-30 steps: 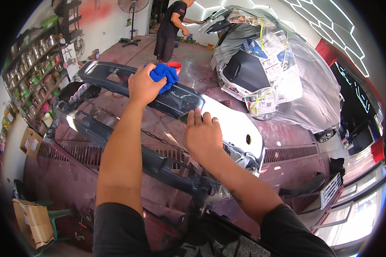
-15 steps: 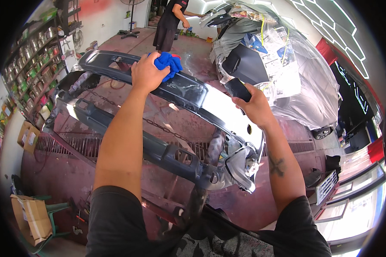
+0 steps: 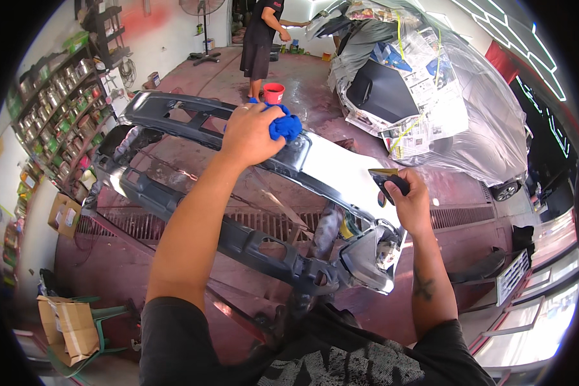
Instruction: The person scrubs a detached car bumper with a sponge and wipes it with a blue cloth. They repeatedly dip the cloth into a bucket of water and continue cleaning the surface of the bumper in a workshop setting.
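Observation:
A grey and black car bumper [image 3: 341, 168] with a bright, wet-looking shine runs across in front of me, raised above the floor. My left hand [image 3: 254, 134] is closed over a bunched blue cloth [image 3: 288, 123], against the bumper's upper face. In my right hand [image 3: 413, 204] is a black sanding block [image 3: 392, 185] with a yellowish-brown sheet along its edge, gripped between thumb and fingers. The block is over the bumper's right end; whether it touches the surface I cannot tell.
Behind the bumper is a red bucket [image 3: 274, 94], with another person [image 3: 262, 45] standing farther back. A car under plastic and paper [image 3: 482, 128] fills the right. Shelves of cans [image 3: 61, 96] line the left wall. A cardboard box [image 3: 77, 328] rests on a green chair.
The left hand and cloth have slid rightward along the bumper. The right hand has moved right and nearer, turning the block so its yellowish edge shows. The red bucket is now in fuller view.

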Demonstrator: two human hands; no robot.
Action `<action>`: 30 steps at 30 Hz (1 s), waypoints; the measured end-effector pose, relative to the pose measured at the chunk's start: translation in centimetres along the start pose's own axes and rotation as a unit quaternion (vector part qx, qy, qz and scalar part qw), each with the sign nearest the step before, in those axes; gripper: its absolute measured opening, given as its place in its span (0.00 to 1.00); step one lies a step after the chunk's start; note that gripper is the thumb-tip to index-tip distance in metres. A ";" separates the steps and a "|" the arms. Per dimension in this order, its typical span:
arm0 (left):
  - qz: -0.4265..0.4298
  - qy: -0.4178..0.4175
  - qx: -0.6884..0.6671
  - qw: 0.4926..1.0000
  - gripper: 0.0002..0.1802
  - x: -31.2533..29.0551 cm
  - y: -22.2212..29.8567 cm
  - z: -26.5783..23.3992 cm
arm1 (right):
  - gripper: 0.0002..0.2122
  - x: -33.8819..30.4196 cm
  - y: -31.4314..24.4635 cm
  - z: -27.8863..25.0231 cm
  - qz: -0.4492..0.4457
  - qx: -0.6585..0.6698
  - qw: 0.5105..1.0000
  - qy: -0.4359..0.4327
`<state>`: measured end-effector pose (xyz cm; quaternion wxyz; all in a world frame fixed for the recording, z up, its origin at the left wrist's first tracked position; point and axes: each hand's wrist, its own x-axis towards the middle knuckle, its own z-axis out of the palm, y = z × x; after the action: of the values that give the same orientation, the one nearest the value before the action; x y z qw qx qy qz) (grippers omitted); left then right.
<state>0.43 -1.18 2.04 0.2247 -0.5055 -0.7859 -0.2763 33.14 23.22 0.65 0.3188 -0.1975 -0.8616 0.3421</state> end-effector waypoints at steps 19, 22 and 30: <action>-0.081 0.016 -0.013 0.997 0.32 2.4 0.2 -0.1 | 0.26 -1.9 1.1 3.3 -0.127 -0.169 0.977 -0.004; -0.226 0.047 -0.029 0.973 0.34 2.9 0.1 1.3 | 0.26 -1.9 1.6 4.4 -0.148 -0.207 0.967 -0.001; -0.199 0.034 -0.022 0.979 0.34 2.6 -0.7 2.0 | 0.21 2.1 -3.9 12.6 -0.335 -0.209 0.912 0.111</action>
<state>-1.41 1.67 2.01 0.1810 -0.3339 -0.8563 -0.3500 22.56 15.85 -2.81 0.4594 0.0042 -0.8882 0.0028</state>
